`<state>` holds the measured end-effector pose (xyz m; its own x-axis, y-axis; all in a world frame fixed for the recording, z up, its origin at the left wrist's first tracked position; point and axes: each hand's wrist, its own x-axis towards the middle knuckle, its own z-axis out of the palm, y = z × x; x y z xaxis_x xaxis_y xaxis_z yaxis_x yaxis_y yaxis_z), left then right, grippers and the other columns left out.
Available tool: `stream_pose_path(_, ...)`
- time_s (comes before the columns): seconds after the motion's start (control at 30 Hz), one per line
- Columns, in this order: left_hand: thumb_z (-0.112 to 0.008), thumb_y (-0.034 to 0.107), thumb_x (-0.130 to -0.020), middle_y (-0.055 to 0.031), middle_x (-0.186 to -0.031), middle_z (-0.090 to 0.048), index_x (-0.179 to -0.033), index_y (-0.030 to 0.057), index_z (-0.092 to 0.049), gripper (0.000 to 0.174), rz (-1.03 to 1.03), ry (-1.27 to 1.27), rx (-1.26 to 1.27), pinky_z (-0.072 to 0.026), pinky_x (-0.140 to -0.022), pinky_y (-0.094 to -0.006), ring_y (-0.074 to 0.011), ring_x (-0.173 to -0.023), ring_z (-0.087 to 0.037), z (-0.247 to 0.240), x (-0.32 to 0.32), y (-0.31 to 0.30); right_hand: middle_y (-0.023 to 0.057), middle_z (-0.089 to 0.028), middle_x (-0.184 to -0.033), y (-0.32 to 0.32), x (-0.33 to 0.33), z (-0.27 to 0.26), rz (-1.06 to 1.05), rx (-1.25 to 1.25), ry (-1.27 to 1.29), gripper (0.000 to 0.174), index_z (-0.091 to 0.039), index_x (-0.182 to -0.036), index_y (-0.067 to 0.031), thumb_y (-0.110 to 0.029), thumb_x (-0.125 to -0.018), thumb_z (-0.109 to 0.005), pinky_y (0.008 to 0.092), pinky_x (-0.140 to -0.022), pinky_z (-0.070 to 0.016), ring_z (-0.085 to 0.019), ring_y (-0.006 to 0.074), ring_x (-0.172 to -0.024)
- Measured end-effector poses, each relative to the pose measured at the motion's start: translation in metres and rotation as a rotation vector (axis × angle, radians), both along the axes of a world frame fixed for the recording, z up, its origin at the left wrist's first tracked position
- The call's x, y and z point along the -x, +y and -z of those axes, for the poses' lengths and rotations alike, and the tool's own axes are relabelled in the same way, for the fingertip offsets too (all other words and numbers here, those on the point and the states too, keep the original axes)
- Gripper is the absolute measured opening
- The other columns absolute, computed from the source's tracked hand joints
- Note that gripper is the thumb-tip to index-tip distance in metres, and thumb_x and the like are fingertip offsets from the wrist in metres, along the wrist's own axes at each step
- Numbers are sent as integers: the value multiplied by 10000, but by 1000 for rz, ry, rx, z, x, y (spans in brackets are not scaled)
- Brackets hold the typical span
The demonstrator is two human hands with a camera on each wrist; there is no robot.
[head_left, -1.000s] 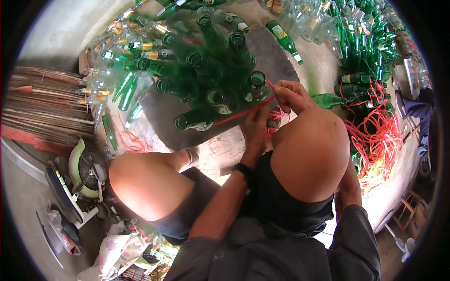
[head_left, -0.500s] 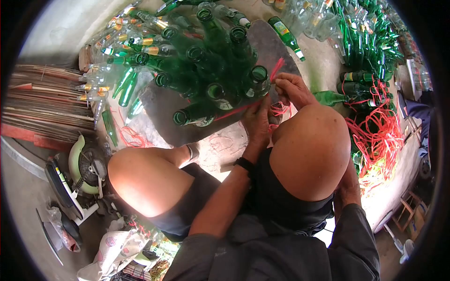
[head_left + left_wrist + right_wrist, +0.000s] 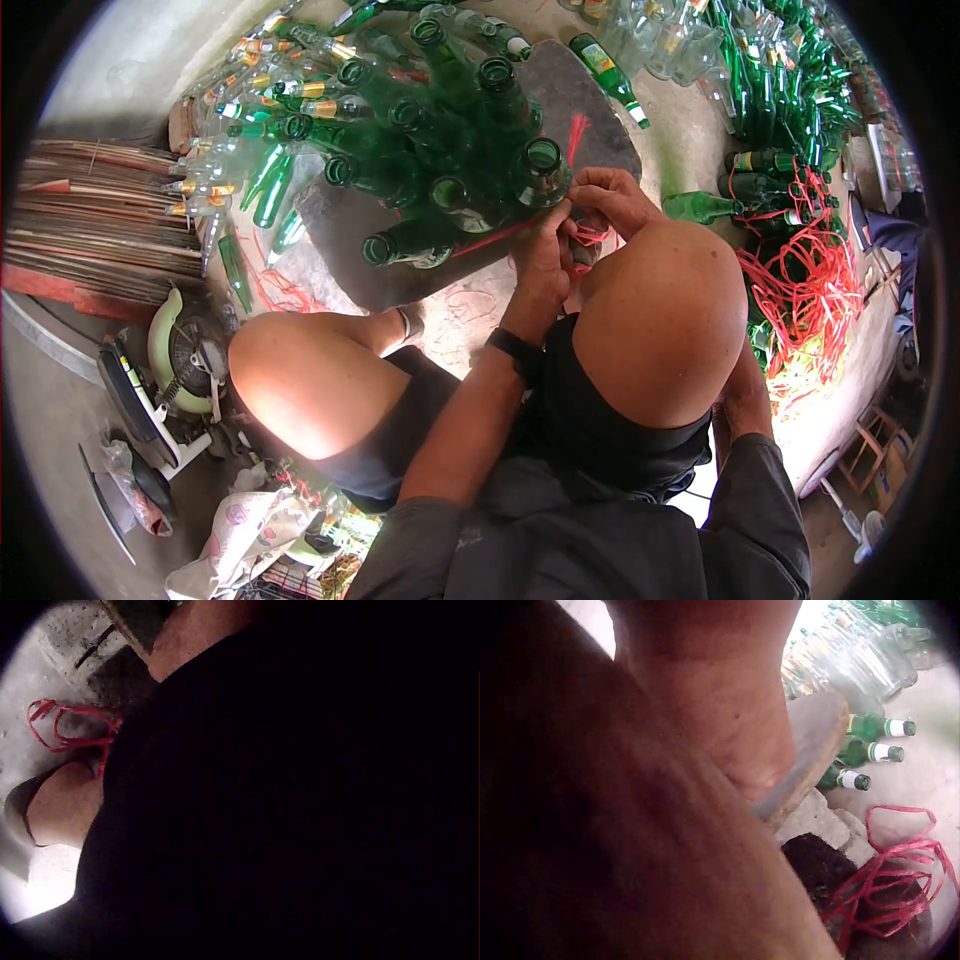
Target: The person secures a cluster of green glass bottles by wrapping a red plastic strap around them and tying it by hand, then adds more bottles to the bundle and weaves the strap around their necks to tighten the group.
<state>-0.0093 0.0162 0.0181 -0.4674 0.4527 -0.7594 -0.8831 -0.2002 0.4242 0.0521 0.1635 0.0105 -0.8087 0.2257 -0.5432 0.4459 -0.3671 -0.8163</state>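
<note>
A cluster of green glass bottles (image 3: 450,190) stands upright on a dark grey slab (image 3: 605,130) before my knees, with red plastic twine (image 3: 490,241) drawn along its near side. At the cluster's right corner, my left hand (image 3: 543,248) grips the twine close beside a bottle (image 3: 541,178). My right hand (image 3: 618,203) meets it there, thumb and finger pinching the twine. A frayed twine end (image 3: 577,135) sticks up behind the fingers. The left wrist view is mostly dark; in the right wrist view an arm and skin cover much of the picture.
Red twine lies heaped (image 3: 800,290) on the right, and loops of twine (image 3: 892,885) hang below the slab. Many bottles (image 3: 765,90) lie stacked along the back. Wooden strips (image 3: 100,230) are piled at left, near a green-rimmed fan (image 3: 180,350).
The hands have drawn together at the corner bottle. The twine end, earlier low by the right hand, now stands up behind the fingers. The bottles have shifted slightly in view.
</note>
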Motion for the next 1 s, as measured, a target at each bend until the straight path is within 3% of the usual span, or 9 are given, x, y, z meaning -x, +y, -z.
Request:
stream_pose_path(0.27, -717, 134, -888, 73, -630, -509, -772, 166, -599, 169, 9, -169, -21, -358, -419, -220, -50, -454, -433, 18, 5, 8, -65, -519, -691, -6, -1, -4, 96, 81, 28, 78, -665, -901, -78, -141, -935, -632, 224, -520, -302, -425, 28, -585)
stream_pose_path(0.43, -678, 152, -902, 89, -589, -452, -804, 191, -575, 148, 61, -177, -16, -301, -391, -214, -29, -413, -349, 3, 9, 8, -59, -526, -694, -8, -4, -6, 121, 148, 97, 85, -667, -957, -61, -119, -946, -606, 219, -514, -316, -435, 30, -582)
stream_pose_path(0.53, -667, 235, -929, 106, -601, -463, -861, 199, -593, 107, 228, -159, -87, -255, -454, -254, -67, -446, -344, 15, 17, -1, -51, -532, -695, -5, -13, 6, 97, 180, 186, 125, -664, -1037, -52, -104, -959, -582, 226, -521, -348, -444, 36, -585)
stream_pose_path(0.63, -675, 253, -925, 117, -559, -426, -862, 187, -599, 119, 249, -149, -60, -209, -445, -256, -65, -413, -287, 16, 16, -1, -42, -547, -704, -6, -21, 18, 60, 203, 110, 188, -649, -1144, -56, -105, -985, -561, 235, -531, -380, -462, 49, -581)
stream_pose_path(0.73, -675, 192, -906, 106, -561, -430, -809, 185, -586, 132, 235, -176, -53, -242, -392, -226, -36, -410, -299, 12, 17, -2, -36, -577, -745, -12, -27, 24, 44, 118, 216, 215, -633, -1206, -69, -135, -1011, -571, 239, -569, -402, -499, 50, -632)
stream_pose_path(0.8, -685, 217, -907, 104, -559, -426, -804, 177, -585, 149, 234, -169, -33, -226, -394, -226, -40, -411, -283, 10, 16, -2, -36, -597, -798, -11, -24, 26, -116, -196, 166, 231, -631, -1236, -74, -163, -1028, -586, 245, -612, -416, -529, 50, -701)
stream_pose_path(0.9, -703, 264, -908, 101, -555, -416, -796, 161, -580, 196, 245, -153, -19, -191, -396, -230, -47, -410, -248, 10, 15, -3, -38, -604, -827, -21, -17, -11, -99, 0, 129, 253, -626, -1256, -81, -183, -1025, -612, 261, -639, -421, -533, 46, -750)
stream_pose_path(1.0, -708, 298, -914, 99, -549, -404, -790, 148, -575, 236, 259, -137, -22, -163, -391, -237, -47, -401, -220, 9, 15, -5, -42, -592, -823, -14, -22, 2, -150, 1, 98, 262, -655, -1218, -72, -223, -1005, -646, 280, -629, -418, -534, 54, -752)
